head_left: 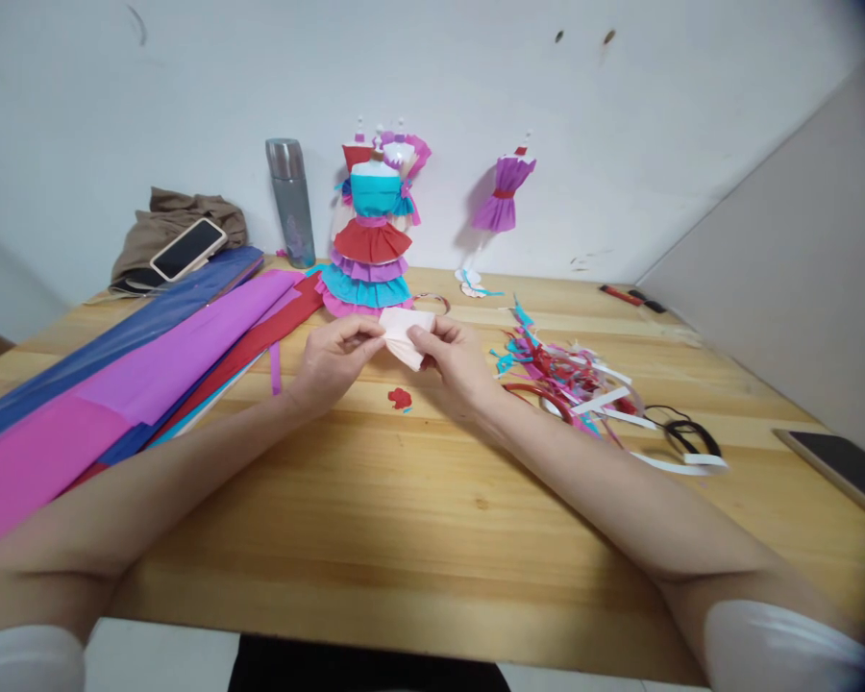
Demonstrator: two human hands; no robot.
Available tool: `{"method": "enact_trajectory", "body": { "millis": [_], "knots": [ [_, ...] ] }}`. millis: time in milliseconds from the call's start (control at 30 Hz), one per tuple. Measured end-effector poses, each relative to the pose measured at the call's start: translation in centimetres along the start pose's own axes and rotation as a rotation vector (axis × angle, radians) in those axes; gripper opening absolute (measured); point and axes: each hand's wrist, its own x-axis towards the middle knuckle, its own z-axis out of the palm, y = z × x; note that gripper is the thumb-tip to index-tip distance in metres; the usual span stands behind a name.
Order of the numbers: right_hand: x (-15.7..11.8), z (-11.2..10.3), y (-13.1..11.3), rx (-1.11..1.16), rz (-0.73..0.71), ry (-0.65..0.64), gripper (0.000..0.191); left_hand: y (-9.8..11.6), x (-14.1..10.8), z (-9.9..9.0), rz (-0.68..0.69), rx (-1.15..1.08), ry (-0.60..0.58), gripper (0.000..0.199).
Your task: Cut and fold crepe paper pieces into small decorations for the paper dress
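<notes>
A small pale pink piece of paper [406, 336] is held up between both hands over the middle of the table. My left hand [337, 363] pinches its left edge with thumb and fingers. On its right side my right hand [456, 358] grips it, thumb on the front and fingers behind. Just below lies a small red scrap [399, 398] on the wood. Behind the hands stands a mini dress form [375, 221] in a turquoise, red and purple layered dress, with others close behind it.
Long coloured paper sheets [187, 336] cover the left side. At the back are a phone [188, 250] on brown cloth, a bottle [292, 202] and a purple-dressed form [506, 192]. Paper strips [562, 375], a black band [692, 437] and a dark tablet [843, 471] lie right.
</notes>
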Motion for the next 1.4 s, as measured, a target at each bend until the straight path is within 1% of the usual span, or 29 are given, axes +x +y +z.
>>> {"method": "enact_trajectory", "body": {
  "millis": [133,200,267,333,400,533,667,900,1033,1167,1300,1400],
  "knots": [
    [0.2,0.0,-0.3,-0.054,-0.031,0.028,0.038,0.4,0.0,0.1,-0.139,-0.149,-0.032,0.048],
    [0.2,0.0,-0.4,-0.083,-0.040,0.033,0.040,0.6,0.1,0.0,-0.218,-0.233,-0.054,0.057],
    [0.2,0.0,-0.4,-0.111,-0.055,0.033,0.041,0.6,0.1,0.0,-0.330,-0.296,-0.122,0.060],
    [0.1,0.1,-0.4,-0.134,-0.073,0.029,0.042,0.6,0.2,0.0,-0.435,-0.319,-0.207,0.056],
    [-0.1,0.1,-0.4,-0.153,-0.086,0.017,0.041,0.6,0.2,0.1,-0.494,-0.312,-0.252,0.052],
    [-0.2,0.2,-0.5,-0.177,-0.090,-0.002,0.039,1.1,0.1,0.3,-0.522,-0.280,-0.218,0.049],
    [-0.2,0.2,-0.4,-0.199,-0.100,-0.018,0.041,1.5,0.1,0.6,-0.550,-0.257,-0.184,0.039],
    [-0.3,0.2,-0.3,-0.178,-0.116,-0.029,0.043,1.6,0.2,0.6,-0.561,-0.245,-0.175,0.025],
    [-0.3,0.3,-0.4,-0.179,-0.107,-0.025,0.045,1.4,0.2,0.6,-0.545,-0.270,-0.174,0.029],
    [-0.4,0.4,-0.5,-0.157,-0.104,-0.044,0.045,1.1,0.1,0.7,-0.564,-0.284,-0.189,0.033],
    [-0.6,0.3,-0.5,-0.055,-0.147,0.037,0.037,0.8,0.3,0.6,-0.599,-0.353,-0.139,0.032],
    [-0.9,0.1,-0.6,-0.066,-0.232,0.076,0.036,0.8,0.7,0.5,-0.633,-0.427,-0.072,0.024]
  ]
}}
